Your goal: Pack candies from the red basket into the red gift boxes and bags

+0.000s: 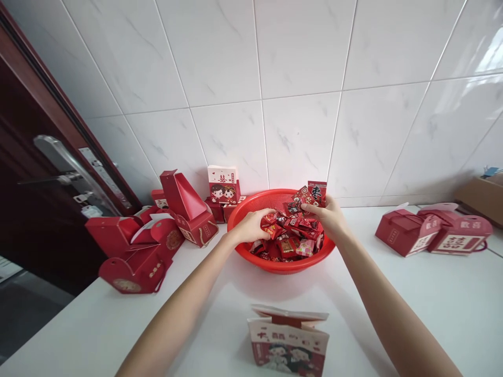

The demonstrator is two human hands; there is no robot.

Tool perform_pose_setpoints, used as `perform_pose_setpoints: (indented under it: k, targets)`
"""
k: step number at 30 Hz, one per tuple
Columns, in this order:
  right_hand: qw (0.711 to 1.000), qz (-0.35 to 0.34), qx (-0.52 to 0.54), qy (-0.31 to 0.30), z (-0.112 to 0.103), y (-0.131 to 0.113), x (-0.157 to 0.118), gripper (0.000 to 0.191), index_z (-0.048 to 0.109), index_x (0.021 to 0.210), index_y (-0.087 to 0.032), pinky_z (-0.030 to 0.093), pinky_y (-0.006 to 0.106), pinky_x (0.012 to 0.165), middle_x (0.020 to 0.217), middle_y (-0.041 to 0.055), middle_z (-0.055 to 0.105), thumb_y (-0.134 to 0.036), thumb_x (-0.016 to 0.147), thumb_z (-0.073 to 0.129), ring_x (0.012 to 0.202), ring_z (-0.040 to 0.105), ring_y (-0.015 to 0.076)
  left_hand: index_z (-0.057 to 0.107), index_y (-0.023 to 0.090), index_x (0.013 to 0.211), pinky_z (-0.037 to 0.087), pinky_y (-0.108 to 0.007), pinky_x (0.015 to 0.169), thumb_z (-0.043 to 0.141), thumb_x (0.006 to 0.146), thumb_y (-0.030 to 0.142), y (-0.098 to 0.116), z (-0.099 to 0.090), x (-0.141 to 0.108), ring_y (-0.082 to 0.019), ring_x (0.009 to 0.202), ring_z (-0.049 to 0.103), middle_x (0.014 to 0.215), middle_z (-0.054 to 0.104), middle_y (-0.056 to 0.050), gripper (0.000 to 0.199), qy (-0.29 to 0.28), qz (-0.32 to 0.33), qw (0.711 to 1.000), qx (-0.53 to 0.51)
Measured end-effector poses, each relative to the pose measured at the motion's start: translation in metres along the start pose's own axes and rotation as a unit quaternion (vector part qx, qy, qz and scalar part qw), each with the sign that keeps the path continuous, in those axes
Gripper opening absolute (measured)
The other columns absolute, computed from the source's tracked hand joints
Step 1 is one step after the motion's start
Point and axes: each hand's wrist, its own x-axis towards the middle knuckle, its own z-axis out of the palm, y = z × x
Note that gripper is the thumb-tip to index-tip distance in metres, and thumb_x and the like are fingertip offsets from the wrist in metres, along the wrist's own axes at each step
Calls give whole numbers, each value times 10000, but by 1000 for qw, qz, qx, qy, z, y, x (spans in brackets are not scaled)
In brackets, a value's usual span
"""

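Two bare hands at a red perforated basket [283, 268] on a white table [212, 319], beside a tiled wall [302, 141]. The basket holds wrapped sweets [290, 246], mostly red. The right hand [330, 215], over the basket's right side, grips several red packets [302, 198] between thumb and fingers, fanned above the rim. The left hand [253, 228] reaches over the left rim, its fingers curved against the sweets; whether they are closed on one cannot be told. In the foreground, between the forearms, stands a printed carton [288, 348] with its top open. Left of the basket are red boxes [135, 267], several with raised flaps, and a cream-and-red carton [223, 186] near the wall; at right, two red boxes with handles [434, 230] sit side by side.
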Motion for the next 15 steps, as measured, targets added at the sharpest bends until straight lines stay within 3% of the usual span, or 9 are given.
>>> perform_pose_setpoints:
  k: [4,7,12,15]
  targets:
    - [999,-10,11,-32,1,-13,-12,413,690,859,-179,617,285,604,821,30,771,-278,532,923,702,721,182,625,229,1378,480,-436,1075,858,618,264,7,-2,-12,-359,1283,602,1309,705,-93,796,20,2,1000,-12]
    - [999,-13,15,-38,0,-19,-23,425,697,869,-177,610,277,600,840,35,775,-287,536,936,720,728,186,634,196,1372,470,-476,1075,815,688,325,12,-3,-18,-385,1288,596,1311,699,-134,719,10,-22,999,38]
    - [1000,-13,-5,-24,1,-23,-37,423,693,842,-174,613,297,624,803,22,767,-295,517,935,702,727,191,604,215,1402,519,-417,1000,737,688,188,20,-1,-19,-327,1127,689,1233,736,-91,727,-17,11,999,29]
    - [999,-18,-17,-23,2,-23,-43,419,701,864,-170,621,316,665,828,33,778,-302,536,926,734,736,203,590,248,1420,516,-397,1008,785,643,183,20,2,-21,-311,1141,675,1295,705,-78,803,-7,15,1000,16]
